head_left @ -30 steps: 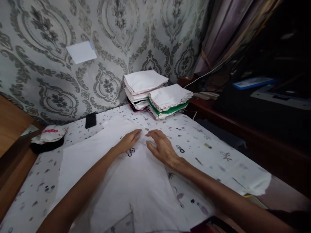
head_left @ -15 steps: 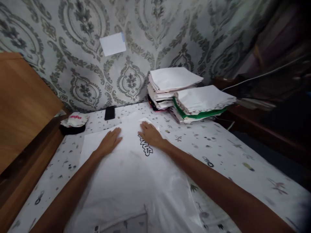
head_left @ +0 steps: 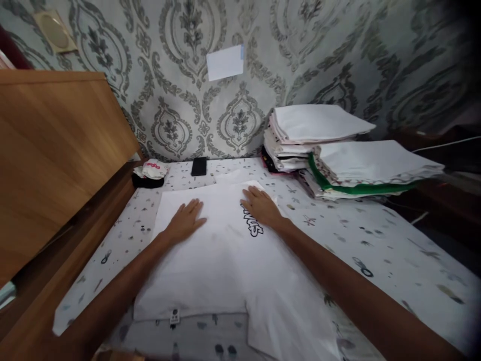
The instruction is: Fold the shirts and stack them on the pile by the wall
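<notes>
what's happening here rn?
A person has both bare hands on a white garment spread over a patterned sheet. The left hand lies open on the cloth; the right hand, also open, partly covers black-outlined lettering. Two stacks of folded cloth sit at the far right, and a dark phone lies near the wall.

A white T-shirt [head_left: 218, 265] with black-outlined lettering [head_left: 254, 228] and a near-edge tag [head_left: 175, 316] lies spread flat, lightly creased, on a patterned sheet [head_left: 338, 230].
</notes>
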Tool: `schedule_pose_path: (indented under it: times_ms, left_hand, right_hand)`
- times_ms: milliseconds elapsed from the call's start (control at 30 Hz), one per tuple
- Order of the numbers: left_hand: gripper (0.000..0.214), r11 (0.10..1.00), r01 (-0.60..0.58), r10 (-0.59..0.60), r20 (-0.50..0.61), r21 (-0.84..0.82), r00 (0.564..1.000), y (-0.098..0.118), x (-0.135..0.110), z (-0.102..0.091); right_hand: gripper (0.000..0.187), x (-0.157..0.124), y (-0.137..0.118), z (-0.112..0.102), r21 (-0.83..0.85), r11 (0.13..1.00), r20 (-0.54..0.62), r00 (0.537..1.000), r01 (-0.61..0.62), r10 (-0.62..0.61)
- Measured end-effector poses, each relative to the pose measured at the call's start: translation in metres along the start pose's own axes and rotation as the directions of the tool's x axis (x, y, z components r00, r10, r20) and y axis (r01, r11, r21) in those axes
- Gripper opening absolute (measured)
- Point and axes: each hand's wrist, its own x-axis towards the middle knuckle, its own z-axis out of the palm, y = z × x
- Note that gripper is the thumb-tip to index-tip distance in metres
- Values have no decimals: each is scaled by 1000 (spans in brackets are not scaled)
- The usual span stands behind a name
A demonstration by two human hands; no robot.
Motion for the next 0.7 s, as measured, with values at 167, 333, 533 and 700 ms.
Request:
schedule_pose_path:
  times_ms: [167,333,533,700]
  left_hand:
    - [61,972,232,-232,-12,37,973,-44,-1,-22]
    - [62,898,435,-423,-143,66,895,-65,-12,-38]
    - [76,993,52,-57,-51,-102,997,24,-53,7]
    - [81,992,117,-116,-13,48,993,19,-83,6]
  right_hand:
    - [48,-1,-3,-1,-18,1000,-1,1000,3,-3]
    - [40,0,-9,-14,-31,999,-12,999,40,-40]
    - [39,-26,-47,-22,-16,997,-34,997,69,-70]
    - [46,-76,-70,-18,65,969,-58,970,240,-237]
